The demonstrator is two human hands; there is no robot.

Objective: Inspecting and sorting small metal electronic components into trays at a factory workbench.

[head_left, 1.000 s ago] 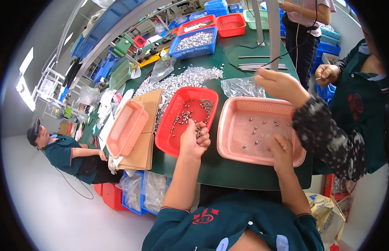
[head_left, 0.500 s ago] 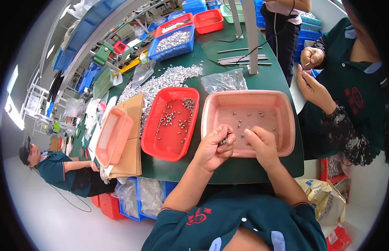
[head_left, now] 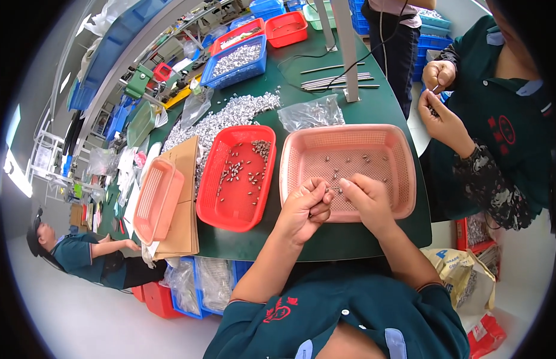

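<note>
Metal parts (head_left: 233,171) lay in the red basket (head_left: 233,221); I saw the left hand (head_left: 306,209) curled around others by the pink basket (head_left: 411,173), but couldn't tell whether the adjacent right hand (head_left: 371,203) gripped anything.

The room is bright, and a white light strip (head_left: 16,172) at the far left burns out to plain glare, while the clear bag (head_left: 314,113) and the silver heap (head_left: 230,116) give many small shines. The lens bends the edge of the tabletop (head_left: 326,248) and closes in a black rim; fine details at the left hand (head_left: 305,209) are too small to be clear.
</note>
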